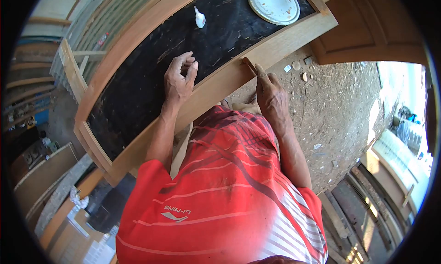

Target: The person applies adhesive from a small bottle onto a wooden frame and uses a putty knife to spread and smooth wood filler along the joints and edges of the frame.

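Note:
A large wooden frame (202, 103) with a curved far side surrounds a black panel (138, 85). Over the panel's near part is my left hand (180, 75), its fingers curled and thumb apart, with nothing visible between them. My right hand (271, 92) grips a thin brown blade-like tool (249, 65), whose tip meets the frame's near rail. On the black panel stands or lies a small white bottle (200, 19) with a pointed nozzle. A round white lid (274, 5), spotted with brown, rests at the panel's upper right.
A brown panelled door (363, 25) is at the upper right. Chips and scraps litter the dirt floor (321, 112). Wooden boards (367, 209) are stacked at the lower right. Corrugated sheets (103, 30) and more timber are on the left.

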